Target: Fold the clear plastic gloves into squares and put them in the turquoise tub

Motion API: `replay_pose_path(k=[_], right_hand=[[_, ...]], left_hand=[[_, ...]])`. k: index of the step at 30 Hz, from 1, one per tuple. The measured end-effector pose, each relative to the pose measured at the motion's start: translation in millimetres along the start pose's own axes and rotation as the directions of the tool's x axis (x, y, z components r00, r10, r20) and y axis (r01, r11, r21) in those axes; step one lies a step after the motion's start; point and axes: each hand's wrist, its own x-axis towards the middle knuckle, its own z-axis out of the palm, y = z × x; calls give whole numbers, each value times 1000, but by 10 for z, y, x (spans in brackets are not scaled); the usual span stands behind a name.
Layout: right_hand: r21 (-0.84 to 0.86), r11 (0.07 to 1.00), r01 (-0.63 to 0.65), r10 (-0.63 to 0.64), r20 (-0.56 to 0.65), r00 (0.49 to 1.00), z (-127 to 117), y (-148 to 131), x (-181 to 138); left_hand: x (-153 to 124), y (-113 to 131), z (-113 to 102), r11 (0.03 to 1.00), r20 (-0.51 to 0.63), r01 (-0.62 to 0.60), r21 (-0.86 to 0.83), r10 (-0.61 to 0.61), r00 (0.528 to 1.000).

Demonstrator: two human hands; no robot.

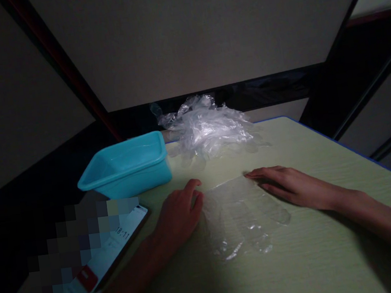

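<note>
Resting the right hand [289,185], fingers together, at the far right corner of a clear disposable plastic glove [237,212] lying flat on the surface [323,254]; poising the left hand [182,210], thumb and forefinger narrowly parted, by the far left corner; leaving any pinch impossible to tell.

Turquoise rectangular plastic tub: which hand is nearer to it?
Left. The left hand is just front-right of the tub; the right hand is farther off, at the far right corner of the clear plastic glove.
</note>
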Motion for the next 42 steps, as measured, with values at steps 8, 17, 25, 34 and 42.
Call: replay_pose_path(k=[8,17,25,34,42], right_hand=[[-70,997,23,-23,5,1000,16,4,22],[-86,990,115,-122,-88,989,-19,78,-23],[-57,970,238,-242,-106,964,-75,60,-42],[58,960,274,-273,-30,962,-143,-46,-98],[111,934,341,-348,49,936,-113,-264,-106]], left_hand=[[-8,5,-5,998,-3,-20,52,20,1000],[-47,27,-4,994,33,-89,55,88,996],[-39,-7,21,989,28,-83,122,80,996],[-8,-25,11,975,28,-80,206,75,997],[46,-41,-18,984,28,-85,157,82,996]])
